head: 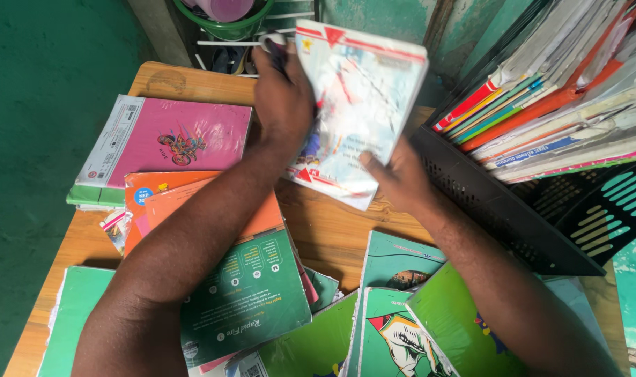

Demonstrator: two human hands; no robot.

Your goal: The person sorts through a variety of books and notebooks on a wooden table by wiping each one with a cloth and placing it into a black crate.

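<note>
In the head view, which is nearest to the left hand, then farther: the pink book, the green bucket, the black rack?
From the left hand:
1. Green bucket, just above it.
2. Pink book, to its left on the table.
3. Black rack, far right.

White barcode label strip (115, 139) on pink book's (182, 139) left edge; round blue sticker (143, 195) on orange book (185, 202)

A white glossy book (360, 105) trimmed in red is seen at upper centre, a pink book (178, 139) at upper left, a black perforated tray (499, 209) at right.
</note>
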